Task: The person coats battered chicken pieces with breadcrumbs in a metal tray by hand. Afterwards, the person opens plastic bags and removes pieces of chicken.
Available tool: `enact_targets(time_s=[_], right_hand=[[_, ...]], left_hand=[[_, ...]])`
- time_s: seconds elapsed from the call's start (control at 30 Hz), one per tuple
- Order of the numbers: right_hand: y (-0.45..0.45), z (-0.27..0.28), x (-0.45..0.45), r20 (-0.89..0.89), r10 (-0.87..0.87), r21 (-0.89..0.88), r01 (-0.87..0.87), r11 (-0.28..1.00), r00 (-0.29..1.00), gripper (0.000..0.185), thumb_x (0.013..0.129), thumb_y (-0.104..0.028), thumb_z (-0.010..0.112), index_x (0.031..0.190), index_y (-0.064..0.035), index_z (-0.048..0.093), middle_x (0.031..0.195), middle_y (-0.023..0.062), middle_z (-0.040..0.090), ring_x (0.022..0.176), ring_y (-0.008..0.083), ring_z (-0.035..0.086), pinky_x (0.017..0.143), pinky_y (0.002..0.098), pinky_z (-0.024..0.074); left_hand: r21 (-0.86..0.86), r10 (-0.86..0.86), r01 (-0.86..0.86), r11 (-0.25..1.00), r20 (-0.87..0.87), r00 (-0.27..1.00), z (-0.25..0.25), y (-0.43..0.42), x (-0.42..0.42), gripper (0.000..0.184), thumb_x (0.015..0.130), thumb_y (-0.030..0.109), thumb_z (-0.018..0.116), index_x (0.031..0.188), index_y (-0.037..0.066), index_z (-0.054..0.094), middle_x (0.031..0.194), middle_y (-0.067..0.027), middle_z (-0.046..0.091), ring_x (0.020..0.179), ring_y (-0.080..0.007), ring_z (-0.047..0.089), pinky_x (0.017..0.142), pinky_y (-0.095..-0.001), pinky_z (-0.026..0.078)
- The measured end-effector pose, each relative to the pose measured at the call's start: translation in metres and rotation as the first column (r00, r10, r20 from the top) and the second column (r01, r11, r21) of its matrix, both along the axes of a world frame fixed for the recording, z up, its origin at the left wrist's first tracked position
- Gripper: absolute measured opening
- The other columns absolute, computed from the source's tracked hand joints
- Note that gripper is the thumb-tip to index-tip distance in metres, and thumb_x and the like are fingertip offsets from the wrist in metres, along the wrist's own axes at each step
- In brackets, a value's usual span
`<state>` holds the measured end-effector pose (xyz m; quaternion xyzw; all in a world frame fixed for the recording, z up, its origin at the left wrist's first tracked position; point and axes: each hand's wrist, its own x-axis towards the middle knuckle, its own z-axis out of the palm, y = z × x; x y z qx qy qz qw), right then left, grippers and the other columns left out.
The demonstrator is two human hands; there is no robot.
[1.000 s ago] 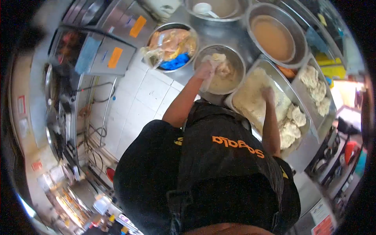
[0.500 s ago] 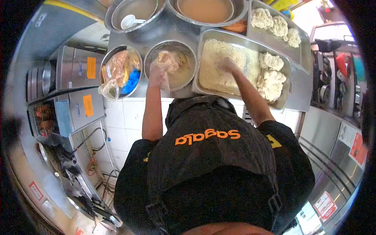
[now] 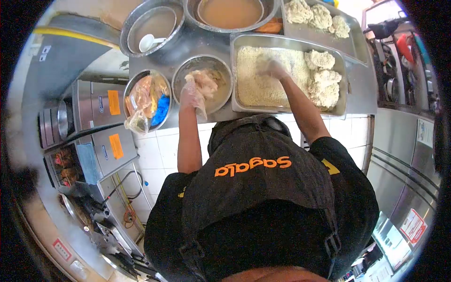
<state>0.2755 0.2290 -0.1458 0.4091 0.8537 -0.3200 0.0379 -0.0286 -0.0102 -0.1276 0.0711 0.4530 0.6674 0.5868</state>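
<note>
My left hand (image 3: 190,97), in a loose clear plastic glove, is at the near left side of a round metal bowl (image 3: 177,81). Its fingers are closed on a pale piece of raw chicken (image 3: 205,83), lifted over the cloudy wet contents. My right hand (image 3: 273,70) is in a deep steel tray (image 3: 287,110), over crumbly pale flour (image 3: 257,95). Motion smears its fingers and flour coats them. Several flour-coated pieces (image 3: 324,83) lie along the tray's right side.
Left of the bowl is a basin of raw chicken (image 3: 148,91) with plastic bags and a blue one. Behind stand two large tubs of liquid, one grey (image 3: 155,28) with a white ladle (image 3: 150,42), one brownish (image 3: 230,11). Another tray (image 3: 350,44) holds coated pieces.
My left hand has raised and turned the chicken within the bowl, so more of it shows. My right hand has shifted slightly in the flour. The whole view has tilted a little.
</note>
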Motion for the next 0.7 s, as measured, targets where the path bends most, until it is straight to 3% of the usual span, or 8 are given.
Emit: enact_targets(time_s=[0.07, 0.13, 0.3, 0.4, 0.47, 0.57, 0.67, 0.7], right_hand=[[-0.024, 0.014, 0.019, -0.235, -0.020, -0.262, -0.044, 0.964, 0.972, 0.045, 0.072, -0.040, 0.061, 0.100, -0.0047, 0.060, 0.096, 0.0144, 0.061, 0.084, 0.0260, 0.058, 0.070, 0.0348, 0.0468], [-0.034, 0.036, 0.029, -0.253, -0.119, -0.330, 0.030, 0.943, 0.960, 0.047, 0.072, -0.037, 0.062, 0.105, -0.0045, 0.058, 0.099, 0.0156, 0.060, 0.083, 0.0246, 0.058, 0.071, 0.0337, 0.0458], [-0.040, 0.109, 0.033, -0.170, -0.135, -0.092, 0.120, 0.988, 0.976, 0.050, 0.069, -0.032, 0.066, 0.108, -0.0036, 0.056, 0.102, 0.0183, 0.058, 0.087, 0.0246, 0.058, 0.075, 0.0330, 0.0449], [-0.031, 0.121, 0.034, -0.089, -0.289, 0.080, 0.296, 0.952, 0.953, 0.051, 0.068, -0.031, 0.067, 0.109, -0.0037, 0.055, 0.102, 0.0183, 0.059, 0.088, 0.0251, 0.058, 0.075, 0.0328, 0.0453], [-0.042, 0.146, 0.029, -0.042, -0.319, 0.111, 0.322, 0.940, 0.947, 0.050, 0.069, -0.031, 0.067, 0.109, -0.0043, 0.055, 0.102, 0.0175, 0.059, 0.090, 0.0252, 0.058, 0.076, 0.0322, 0.0455], [-0.057, 0.105, 0.052, -0.190, -0.159, 0.099, 0.180, 0.979, 0.969, 0.046, 0.072, -0.034, 0.064, 0.107, -0.0054, 0.057, 0.099, 0.0177, 0.059, 0.089, 0.0237, 0.058, 0.078, 0.0336, 0.0456], [-0.069, 0.064, 0.065, 0.296, -0.319, -0.172, 0.378, 0.910, 0.900, 0.048, 0.075, -0.039, 0.060, 0.111, -0.0083, 0.054, 0.108, 0.0170, 0.055, 0.095, 0.0249, 0.055, 0.082, 0.0363, 0.0444], [-0.079, 0.065, 0.062, 0.160, -0.380, -0.335, 0.413, 0.847, 0.911, 0.050, 0.075, -0.040, 0.060, 0.113, -0.0075, 0.052, 0.111, 0.0172, 0.052, 0.097, 0.0251, 0.053, 0.082, 0.0364, 0.0443]], left_hand=[[-0.117, 0.009, -0.005, 0.993, 0.032, 0.999, 0.062, -0.004, 0.021, 0.030, 0.083, 0.026, 0.051, 0.105, 0.006, 0.050, 0.093, -0.0089, 0.056, 0.084, -0.0234, 0.057, 0.072, -0.0352, 0.048], [-0.105, -0.030, 0.029, 0.994, -0.001, 1.000, 0.093, -0.002, 0.037, 0.028, 0.083, 0.019, 0.052, 0.108, 0.006, 0.050, 0.095, -0.0085, 0.056, 0.087, -0.0218, 0.056, 0.076, -0.0341, 0.047], [0.081, -0.119, 0.128, 0.989, -0.101, 0.988, 0.102, -0.010, 0.042, 0.030, 0.081, 0.019, 0.054, 0.108, 0.007, 0.051, 0.095, -0.0092, 0.057, 0.087, -0.0187, 0.056, 0.076, -0.0321, 0.046], [-0.091, -0.127, 0.128, 0.987, 0.025, 0.992, 0.051, -0.016, 0.016, 0.023, 0.082, 0.019, 0.052, 0.101, 0.007, 0.054, 0.091, -0.0082, 0.058, 0.085, -0.0182, 0.056, 0.075, -0.0327, 0.047], [-0.122, -0.162, 0.141, 0.983, -0.185, 0.969, 0.002, -0.012, -0.002, 0.020, 0.084, 0.023, 0.050, 0.097, 0.008, 0.056, 0.086, -0.0071, 0.058, 0.083, -0.0189, 0.057, 0.074, -0.0339, 0.047], [-0.101, -0.031, 0.034, 0.994, 0.028, 0.999, 0.053, 0.000, 0.020, 0.024, 0.086, 0.029, 0.047, 0.093, 0.007, 0.056, 0.083, -0.0065, 0.057, 0.080, -0.0212, 0.057, 0.077, -0.0355, 0.048], [-0.114, 0.094, -0.069, 0.991, 0.229, 0.969, 0.099, 0.003, 0.043, 0.028, 0.086, 0.032, 0.047, 0.091, 0.006, 0.055, 0.081, -0.0071, 0.056, 0.078, -0.0231, 0.056, 0.081, -0.0365, 0.047], [-0.124, 0.119, -0.090, 0.988, 0.249, 0.961, 0.102, 0.003, 0.043, 0.029, 0.086, 0.033, 0.047, 0.090, 0.005, 0.055, 0.080, -0.0073, 0.056, 0.078, -0.0235, 0.056, 0.082, -0.0368, 0.047]])
